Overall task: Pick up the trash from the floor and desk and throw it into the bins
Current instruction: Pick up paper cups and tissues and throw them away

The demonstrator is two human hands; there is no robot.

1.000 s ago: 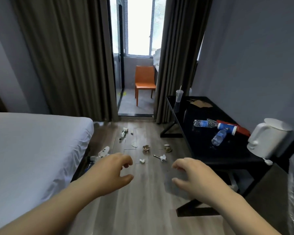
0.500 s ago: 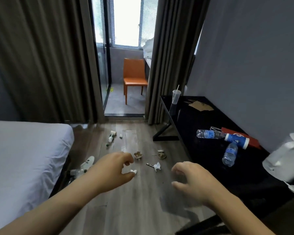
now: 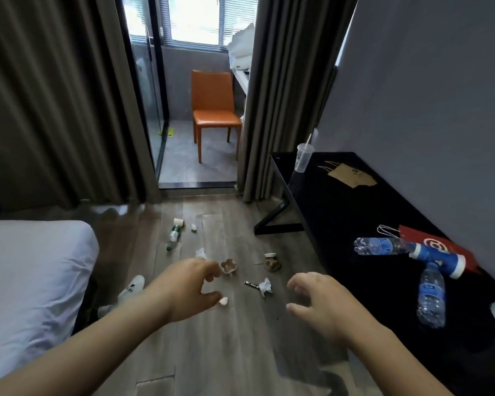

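Trash lies scattered on the wood floor: a crumpled white tissue (image 3: 265, 286) beside a small dark wrapper (image 3: 251, 284), a brown paper cup (image 3: 228, 266), another brown scrap (image 3: 271, 264), a small white wad (image 3: 223, 301) and a green-and-white bottle (image 3: 174, 237). On the black desk (image 3: 340, 212) lie two clear water bottles (image 3: 431, 298), a blue-and-white tube (image 3: 437, 258) and a plastic cup with a straw (image 3: 303, 157). My left hand (image 3: 183, 290) and my right hand (image 3: 320, 304) hover above the floor, fingers loosely curled, holding nothing. No bin is in view.
A white bed (image 3: 26, 281) fills the left side, with a white slipper (image 3: 132, 287) at its foot. Dark curtains frame a glass door to a balcony with an orange chair (image 3: 213, 110). A red paper bag (image 3: 437, 247) and torn cardboard (image 3: 352, 175) lie on the desk.
The view has moved forward and turned right, so the floor trash sits closer. The white kettle has slid almost out of view on the right. Both hands stay raised and hold nothing.
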